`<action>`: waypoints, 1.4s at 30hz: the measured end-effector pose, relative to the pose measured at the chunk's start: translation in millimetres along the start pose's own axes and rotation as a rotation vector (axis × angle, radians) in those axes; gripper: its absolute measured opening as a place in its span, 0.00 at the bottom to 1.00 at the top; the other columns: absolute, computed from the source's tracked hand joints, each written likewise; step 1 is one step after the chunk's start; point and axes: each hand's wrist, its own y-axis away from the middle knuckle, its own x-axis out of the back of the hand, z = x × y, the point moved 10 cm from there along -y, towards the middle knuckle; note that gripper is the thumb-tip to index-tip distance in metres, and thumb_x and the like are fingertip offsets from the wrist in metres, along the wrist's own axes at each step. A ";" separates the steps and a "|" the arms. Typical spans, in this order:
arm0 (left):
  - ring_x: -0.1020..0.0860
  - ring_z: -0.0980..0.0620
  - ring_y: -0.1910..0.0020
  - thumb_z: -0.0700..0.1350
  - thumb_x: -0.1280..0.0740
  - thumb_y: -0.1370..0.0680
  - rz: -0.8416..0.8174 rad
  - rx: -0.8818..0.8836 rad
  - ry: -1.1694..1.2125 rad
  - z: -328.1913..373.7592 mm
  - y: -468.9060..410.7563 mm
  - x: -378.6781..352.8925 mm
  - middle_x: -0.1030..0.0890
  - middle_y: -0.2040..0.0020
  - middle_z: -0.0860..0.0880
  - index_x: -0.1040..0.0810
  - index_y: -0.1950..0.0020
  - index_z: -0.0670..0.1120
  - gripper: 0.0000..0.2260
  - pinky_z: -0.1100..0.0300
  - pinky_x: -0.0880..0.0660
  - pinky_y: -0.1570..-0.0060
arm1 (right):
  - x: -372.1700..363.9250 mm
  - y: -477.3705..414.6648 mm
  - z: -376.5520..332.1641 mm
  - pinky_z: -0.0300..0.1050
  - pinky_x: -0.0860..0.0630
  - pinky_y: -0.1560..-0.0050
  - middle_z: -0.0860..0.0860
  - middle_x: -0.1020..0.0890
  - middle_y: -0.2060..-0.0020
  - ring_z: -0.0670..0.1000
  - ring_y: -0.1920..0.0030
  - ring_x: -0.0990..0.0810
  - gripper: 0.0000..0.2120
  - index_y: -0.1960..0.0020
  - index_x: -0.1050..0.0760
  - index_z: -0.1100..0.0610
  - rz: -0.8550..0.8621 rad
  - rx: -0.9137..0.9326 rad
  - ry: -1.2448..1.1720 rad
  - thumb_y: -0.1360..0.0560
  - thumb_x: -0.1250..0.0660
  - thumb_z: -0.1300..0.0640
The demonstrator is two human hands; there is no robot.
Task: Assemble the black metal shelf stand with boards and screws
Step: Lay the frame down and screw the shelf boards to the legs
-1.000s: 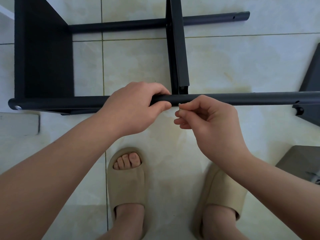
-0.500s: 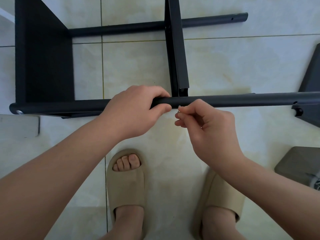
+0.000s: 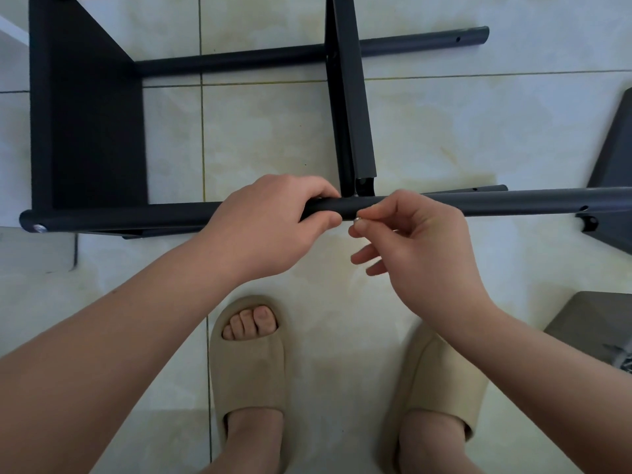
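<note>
Uncurled since earlier frame: two lower fingers of right hand (image 3: 420, 248); thumb and forefinger pinching small silver screw (image 3: 356, 219) against near side of front tube (image 3: 513, 204), just below joint with middle board (image 3: 352, 114). Left hand (image 3: 273, 227) wrapped around same tube, just left of joint, as before. Shelf stand (image 3: 119, 218) lying on side on tiled floor (image 3: 444, 124); end board (image 3: 89, 124) at left, back tube (image 3: 239, 59) farther away. Loose dark board (image 3: 615, 159) at right edge. Beige slippers (image 3: 248, 367) below.
</note>
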 end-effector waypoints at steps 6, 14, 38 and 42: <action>0.26 0.65 0.65 0.56 0.35 0.20 -0.009 0.014 0.029 -1.5 -1.5 0.8 0.23 0.64 0.60 0.22 0.47 0.63 0.04 0.60 0.35 0.68 | 6.1 -3.8 -39.9 0.50 0.25 0.65 0.43 0.20 0.68 0.52 0.65 0.21 0.09 0.57 0.28 0.50 0.083 0.286 0.712 0.25 0.28 0.50; 0.24 0.60 0.66 0.60 0.36 0.22 -0.092 0.050 0.042 2.0 -5.9 2.2 0.21 0.62 0.58 0.19 0.51 0.59 0.08 0.58 0.31 0.66 | 10.9 -17.9 -42.4 0.53 0.39 0.39 0.46 0.20 0.48 0.55 0.44 0.24 0.22 0.41 0.22 0.46 0.007 0.282 1.067 0.26 0.37 0.33; 0.15 0.56 0.61 0.49 0.35 0.18 -0.129 0.244 0.487 5.6 -75.6 -8.6 0.14 0.62 0.52 0.25 0.53 0.46 0.08 0.56 0.20 0.53 | 23.3 -21.3 -42.8 0.47 0.39 0.47 0.43 0.24 0.60 0.49 0.55 0.29 0.18 0.51 0.22 0.46 0.030 0.373 0.890 0.27 0.37 0.32; 0.15 0.56 0.62 0.49 0.35 0.18 -0.131 0.236 0.489 3.6 -78.6 -8.8 0.14 0.65 0.53 0.25 0.53 0.46 0.09 0.56 0.20 0.53 | 23.6 -26.1 -43.2 0.47 0.39 0.46 0.43 0.24 0.60 0.49 0.55 0.29 0.20 0.50 0.22 0.46 0.035 0.375 0.888 0.28 0.38 0.32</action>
